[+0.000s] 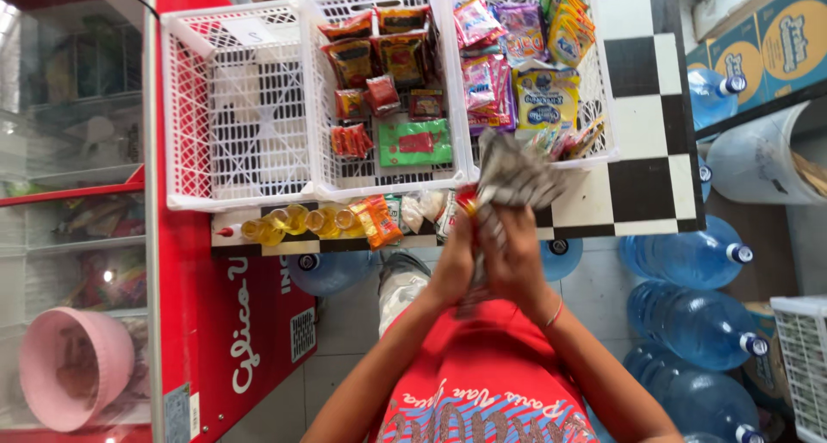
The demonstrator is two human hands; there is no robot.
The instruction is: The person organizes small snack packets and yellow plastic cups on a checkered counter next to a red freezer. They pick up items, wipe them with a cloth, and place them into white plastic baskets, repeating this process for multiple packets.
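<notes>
Red shirt fills the bottom centre of the frame, and both forearms rise from it toward the middle. Left hand and right hand are pressed close together, both clenched around a strip of silvery packets that fans out above the fingers, at the near edge of the checkered table. Just beyond the packets sits a white basket of colourful snack packs; a middle basket holds red and green packs, and the basket at upper left looks nearly bare. Small yellow oil bags lie along the table's front edge, left of the hands. Blue water jugs stand on the floor at right, and a pink bowl shows at lower left.
</notes>
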